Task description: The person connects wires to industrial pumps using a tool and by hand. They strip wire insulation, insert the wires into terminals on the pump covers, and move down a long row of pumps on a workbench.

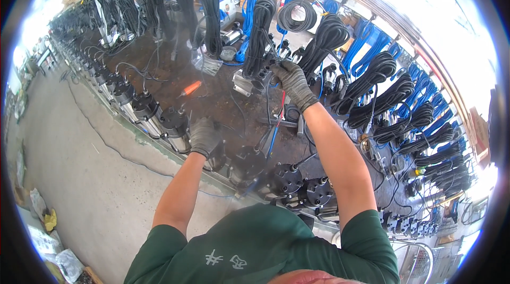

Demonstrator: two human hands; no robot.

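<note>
My right hand (295, 83), in a grey glove, reaches over the workbench. Its fingers are closed on a black cable beside the lower end of a hanging black cable coil (260, 34). Red and blue wires (277, 125) run below that hand. My left hand (205, 136), also gloved, is low at the bench's near edge, blurred, its fingers not clear. Close by it are a steel cylindrical pump motor with a black cap (174, 120) and another black-capped motor (247, 163), which looks blurred. An orange-handled tool (191, 88) lies on the dark bench top (212, 104).
A long row of pump motors (125, 92) lines the near edge, continuing right with more motors (319, 191). Black coils (324, 40) and blue coils (364, 45) hang along the far side. A metal block (244, 83) stands on the bench. A loose cable (114, 148) crosses the floor.
</note>
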